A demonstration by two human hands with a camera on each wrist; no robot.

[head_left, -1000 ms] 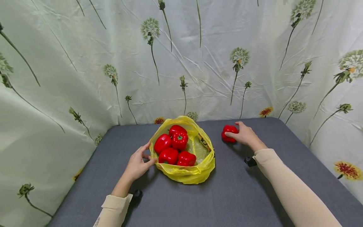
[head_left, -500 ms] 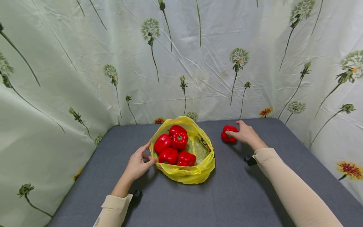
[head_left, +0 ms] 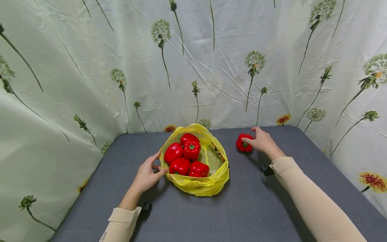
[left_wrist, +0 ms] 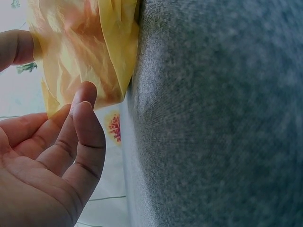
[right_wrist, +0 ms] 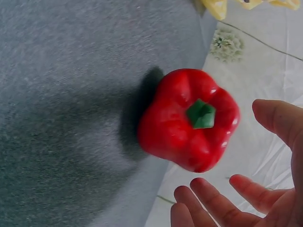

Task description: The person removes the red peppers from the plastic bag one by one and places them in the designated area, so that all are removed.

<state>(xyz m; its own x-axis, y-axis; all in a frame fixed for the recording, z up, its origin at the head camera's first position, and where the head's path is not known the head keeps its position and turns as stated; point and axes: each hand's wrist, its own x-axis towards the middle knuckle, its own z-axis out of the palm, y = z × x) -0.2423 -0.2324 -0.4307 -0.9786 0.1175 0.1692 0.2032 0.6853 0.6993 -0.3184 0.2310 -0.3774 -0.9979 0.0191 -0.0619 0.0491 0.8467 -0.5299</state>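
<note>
Head: L hand [head_left: 147, 173] grips the L rim of the yellow bag [head_left: 196, 189], prob. steadying it. At least 5 red peppers [head_left: 188, 154] sit inside, bunched toward the L; bare plastic shows on the R. 1 loose pepper [head_left: 240, 144] is on the grey table [head_left: 196, 218], R of the bag & well apart from it. R hand [head_left: 263, 143] reaches over it, thumb across the near top, index at the far side. So bagging looks approx. 5/6 done, w/ 1 left (should fit, I'd guess). Blk wrist devices [head_left: 267, 170] jut out under the cuffs [head_left: 282, 164]; floral cloth [head_left: 223, 74] hangs behind. Main obstacle, imo: the bag's raised R wall, between loose pepper & bag mouth.

L wrist: digits pinch the bag edge, 2 tips tinted yellow thru thin film; other fingers curl loosely in front. Red shows dimly thru the plastic.

R wrist: gap visible between fingertips & pepper, so no grasp yet; fingers spread & relaxed. Green stem [right_wrist: 201, 114] faces the cam, shadow alongside. Bit of bag at top edge.
</note>
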